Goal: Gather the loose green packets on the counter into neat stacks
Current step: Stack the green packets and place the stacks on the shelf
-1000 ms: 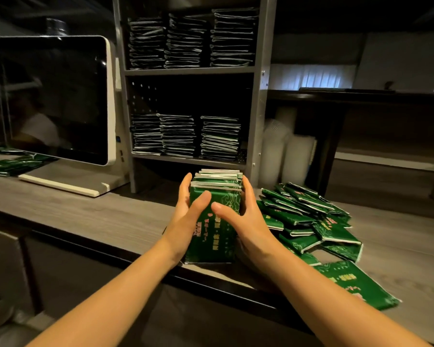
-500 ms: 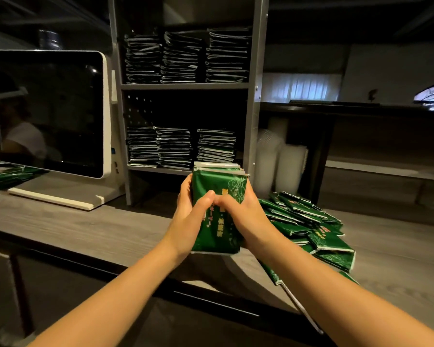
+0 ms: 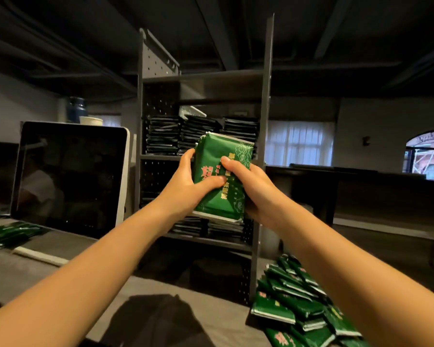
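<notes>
A squared-up stack of green packets (image 3: pixel 223 159) is held upright in the air in front of the grey shelf unit (image 3: pixel 266 101). My left hand (image 3: pixel 188 184) grips its left side, thumb across the front. My right hand (image 3: pixel 251 186) grips its right side, thumb on the front too. The stack sits level with the middle shelf, where several dark packet stacks (image 3: pixel 201 134) stand. A loose heap of green packets (image 3: pixel 293 304) lies on the counter (image 3: pixel 35 271) at the lower right, partly behind my right forearm.
A white-framed touchscreen terminal (image 3: pixel 70 176) stands on the counter at left, with more green packets (image 3: pixel 10 234) beside its base. Lower shelf stacks (image 3: pixel 211 229) sit behind my hands. White cups (image 3: pixel 269 241) stand right of the shelf post.
Both hands have lifted the stack off the counter and raised it up to the middle shelf's height. The view has tilted upward.
</notes>
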